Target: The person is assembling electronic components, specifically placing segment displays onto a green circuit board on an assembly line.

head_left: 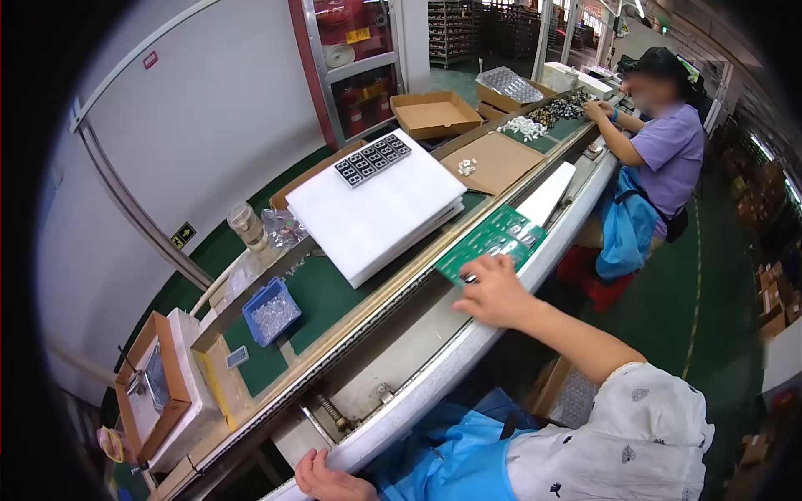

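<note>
A large green circuit board (pixel 468 250) lies on the line at the right of the middle. My right hand (pixel 499 292) reaches over its near end, fingers bent, with a small dark and silvery part (pixel 469 278) at the fingertips; its kind is too small to tell. Down at the lower edge, my left hand (pixel 332 478) rests on the white padded rail (pixel 384 417), fingers lying over it and holding nothing. Black digit display modules (pixel 373 160) sit in rows on a stack of white foam sheets (pixel 368 213) beyond the board.
A blue bin (pixel 271 312) of small clear parts stands on the left bench. Small white parts (pixel 467 167) lie on cardboard (pixel 493 159). Further along, a co-worker (pixel 668 150) in purple handles small parts. A cardboard tray (pixel 154 388) is at far left, a spring (pixel 332 413) below the rail.
</note>
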Demonstrator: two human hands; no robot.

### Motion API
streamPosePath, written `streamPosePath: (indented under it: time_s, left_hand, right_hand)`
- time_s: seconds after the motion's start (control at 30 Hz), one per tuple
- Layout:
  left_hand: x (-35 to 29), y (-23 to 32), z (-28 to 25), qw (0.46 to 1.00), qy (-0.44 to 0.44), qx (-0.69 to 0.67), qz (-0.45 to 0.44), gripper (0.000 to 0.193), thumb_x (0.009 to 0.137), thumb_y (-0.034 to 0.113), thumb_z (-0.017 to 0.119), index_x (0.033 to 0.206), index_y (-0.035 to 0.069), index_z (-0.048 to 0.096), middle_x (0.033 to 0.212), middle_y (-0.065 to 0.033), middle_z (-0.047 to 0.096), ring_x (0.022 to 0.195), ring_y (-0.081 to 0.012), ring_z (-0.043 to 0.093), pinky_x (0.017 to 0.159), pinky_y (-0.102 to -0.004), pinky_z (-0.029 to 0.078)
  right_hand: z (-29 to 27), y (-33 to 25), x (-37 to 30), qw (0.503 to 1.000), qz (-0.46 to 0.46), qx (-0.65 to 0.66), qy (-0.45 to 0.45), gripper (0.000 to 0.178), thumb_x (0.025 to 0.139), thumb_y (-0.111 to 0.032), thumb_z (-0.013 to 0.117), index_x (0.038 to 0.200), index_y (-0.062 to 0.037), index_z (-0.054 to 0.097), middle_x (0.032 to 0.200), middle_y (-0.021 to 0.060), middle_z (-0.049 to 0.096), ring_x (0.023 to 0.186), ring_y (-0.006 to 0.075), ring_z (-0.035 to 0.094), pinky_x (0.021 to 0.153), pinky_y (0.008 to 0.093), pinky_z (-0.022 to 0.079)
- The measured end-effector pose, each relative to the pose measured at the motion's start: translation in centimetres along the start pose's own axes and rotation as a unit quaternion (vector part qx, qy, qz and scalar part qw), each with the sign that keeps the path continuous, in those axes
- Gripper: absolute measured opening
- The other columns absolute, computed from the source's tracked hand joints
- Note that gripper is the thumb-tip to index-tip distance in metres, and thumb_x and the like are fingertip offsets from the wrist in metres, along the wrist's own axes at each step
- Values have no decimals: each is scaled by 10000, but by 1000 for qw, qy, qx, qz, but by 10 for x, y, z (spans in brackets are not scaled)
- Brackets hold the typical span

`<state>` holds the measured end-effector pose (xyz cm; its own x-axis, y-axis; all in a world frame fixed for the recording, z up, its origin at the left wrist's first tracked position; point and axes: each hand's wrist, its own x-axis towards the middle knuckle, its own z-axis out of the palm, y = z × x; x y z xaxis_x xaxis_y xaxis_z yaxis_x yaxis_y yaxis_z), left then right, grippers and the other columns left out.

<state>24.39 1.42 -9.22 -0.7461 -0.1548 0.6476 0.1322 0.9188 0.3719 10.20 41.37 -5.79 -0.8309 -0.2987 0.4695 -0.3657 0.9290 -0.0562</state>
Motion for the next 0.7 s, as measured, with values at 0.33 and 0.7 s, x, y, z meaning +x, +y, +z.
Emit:
streamPosePath:
  time_s: [0.33, 0.7]
  left_hand:
    - [4, -5, -4, 999, -12, 24, -20, 388, 991, 322, 410, 1078, 56, 678, 1139, -169, 628, 1107, -404, 557, 1005, -540, 395]
    - [17, -12, -43, 989, 29, -114, -92, 217, 929, 122, 580, 1105, 42, 678, 1210, -181, 616, 1152, -414, 549, 1015, -488, 440]
  right_hand:
    - [-1, 189, -9, 973, 130, -191, 4, 330, 864, -363, 718, 837, -38, 766, 951, 196, 664, 914, 404, 614, 783, 538, 470]
    - [72, 289, 11, 983, 140, -108, -54, 378, 1049, -338, 569, 1069, 18, 692, 1049, 205, 645, 962, 396, 612, 883, 448, 482]
